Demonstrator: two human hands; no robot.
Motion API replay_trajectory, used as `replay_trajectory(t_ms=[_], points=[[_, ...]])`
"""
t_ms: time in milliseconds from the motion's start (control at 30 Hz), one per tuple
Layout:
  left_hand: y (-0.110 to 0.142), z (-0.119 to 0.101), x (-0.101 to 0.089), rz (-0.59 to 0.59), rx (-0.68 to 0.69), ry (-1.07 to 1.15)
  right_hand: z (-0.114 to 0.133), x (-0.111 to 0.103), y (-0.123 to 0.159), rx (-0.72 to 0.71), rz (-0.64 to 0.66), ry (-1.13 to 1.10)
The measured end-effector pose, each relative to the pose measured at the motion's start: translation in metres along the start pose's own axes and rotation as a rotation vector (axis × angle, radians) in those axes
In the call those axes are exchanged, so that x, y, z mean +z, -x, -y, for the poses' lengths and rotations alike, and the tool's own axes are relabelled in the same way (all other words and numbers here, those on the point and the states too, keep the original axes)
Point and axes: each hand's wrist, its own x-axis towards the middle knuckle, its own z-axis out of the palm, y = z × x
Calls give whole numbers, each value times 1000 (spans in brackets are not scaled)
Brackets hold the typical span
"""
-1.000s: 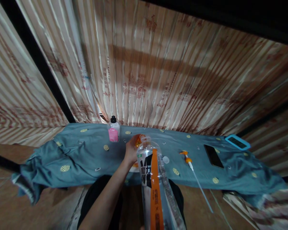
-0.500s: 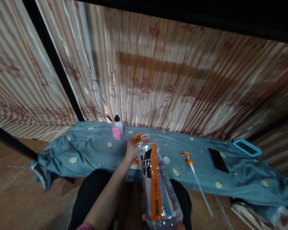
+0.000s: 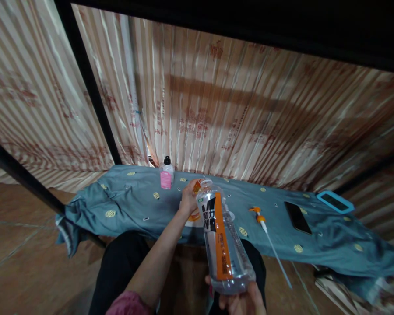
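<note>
My right hand (image 3: 238,301) grips the bottom of a large clear plastic bottle (image 3: 223,240) with an orange and black label, tilted so its open mouth points away from me. My left hand (image 3: 188,197) is closed around a smaller orange-topped container (image 3: 195,189) standing on the blue-green cloth, right beside the big bottle's mouth. A white cap (image 3: 230,215) lies on the cloth just behind the bottle.
The cloth-covered bench (image 3: 124,205) also carries a small pink-labelled bottle with a black cap (image 3: 166,173), an orange pump head with a long white tube (image 3: 265,232), a black phone (image 3: 297,217) and a blue-cased device (image 3: 335,201). A striped curtain hangs behind.
The big bottle has swung a little to the right and further from me, and my right hand has come into view under it. The view has shifted rightward; my left hand stays on the orange-topped container.
</note>
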Motion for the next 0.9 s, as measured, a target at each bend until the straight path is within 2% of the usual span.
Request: replay_trajectory(t_ms=[100,467,900], points=[[0,0,0,21,19,-1,3,9,4,-19,16,-39],[-4,4,0,31,33,-8,1,13,5,-45,38,-31],[-3,2,1,13,8,-32,6,5,-2,-16,52,-55]])
